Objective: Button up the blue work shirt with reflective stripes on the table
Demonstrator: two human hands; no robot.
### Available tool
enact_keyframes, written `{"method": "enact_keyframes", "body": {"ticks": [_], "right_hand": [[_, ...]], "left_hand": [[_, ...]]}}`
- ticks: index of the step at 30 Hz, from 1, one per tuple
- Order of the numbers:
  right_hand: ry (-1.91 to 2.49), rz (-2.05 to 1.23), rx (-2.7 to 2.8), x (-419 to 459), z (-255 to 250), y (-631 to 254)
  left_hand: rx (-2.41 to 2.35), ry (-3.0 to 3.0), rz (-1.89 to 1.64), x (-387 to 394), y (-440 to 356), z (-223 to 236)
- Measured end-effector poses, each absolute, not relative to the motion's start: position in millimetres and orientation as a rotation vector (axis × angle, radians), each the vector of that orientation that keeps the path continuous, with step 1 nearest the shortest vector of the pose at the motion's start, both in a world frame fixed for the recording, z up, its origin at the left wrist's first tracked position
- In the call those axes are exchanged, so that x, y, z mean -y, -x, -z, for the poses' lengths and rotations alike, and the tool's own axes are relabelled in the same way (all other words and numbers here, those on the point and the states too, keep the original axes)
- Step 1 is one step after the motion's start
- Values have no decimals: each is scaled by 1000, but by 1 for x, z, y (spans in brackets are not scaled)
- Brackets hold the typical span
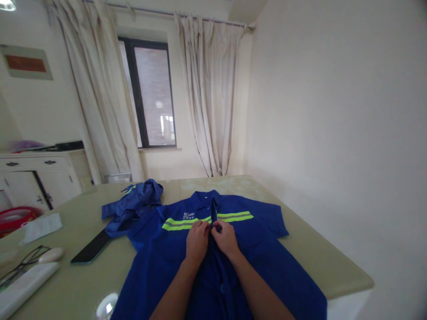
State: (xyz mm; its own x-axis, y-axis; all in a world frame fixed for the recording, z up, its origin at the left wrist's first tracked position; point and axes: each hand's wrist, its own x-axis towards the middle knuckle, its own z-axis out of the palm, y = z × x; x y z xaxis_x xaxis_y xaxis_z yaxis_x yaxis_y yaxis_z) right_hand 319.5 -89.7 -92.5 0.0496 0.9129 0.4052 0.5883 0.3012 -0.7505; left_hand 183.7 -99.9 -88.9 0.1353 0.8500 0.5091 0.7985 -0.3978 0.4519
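A blue short-sleeved work shirt (267,262) lies spread face up, its collar pointing away from me. Yellow-green reflective bands with a grey stripe cross its chest, and a white logo sits on the left side. My left hand (198,240) pinches the front placket just below the band. Right beside it, my right hand (226,238) pinches the opposite edge, fingertips almost meeting the left ones. Whatever button lies between the fingers is hidden. Above the hands the placket gapes slightly toward the collar; below them it runs down between my forearms.
A second, crumpled blue garment (136,204) lies at the shirt's left shoulder. A dark phone (91,247), eyeglasses (25,262), a white computer mouse (51,255) and a long white case (28,289) are on the table's left. The wall (333,155) borders the table's right side.
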Motion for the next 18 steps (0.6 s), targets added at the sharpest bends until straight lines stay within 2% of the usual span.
{"method": "enact_keyframes", "body": {"ticks": [5,11,18], "right_hand": [[1378,-630,1584,81,95,-323],[1353,-586,1694,81,95,-324],[1406,-568,1751,85,89,-322]], "left_hand": [[-1642,-2209,-1086,100,-183,87],[-1658,-2069,-1041,94,-180,91],[-1507,-1902,-1187,83,-175,99]]}}
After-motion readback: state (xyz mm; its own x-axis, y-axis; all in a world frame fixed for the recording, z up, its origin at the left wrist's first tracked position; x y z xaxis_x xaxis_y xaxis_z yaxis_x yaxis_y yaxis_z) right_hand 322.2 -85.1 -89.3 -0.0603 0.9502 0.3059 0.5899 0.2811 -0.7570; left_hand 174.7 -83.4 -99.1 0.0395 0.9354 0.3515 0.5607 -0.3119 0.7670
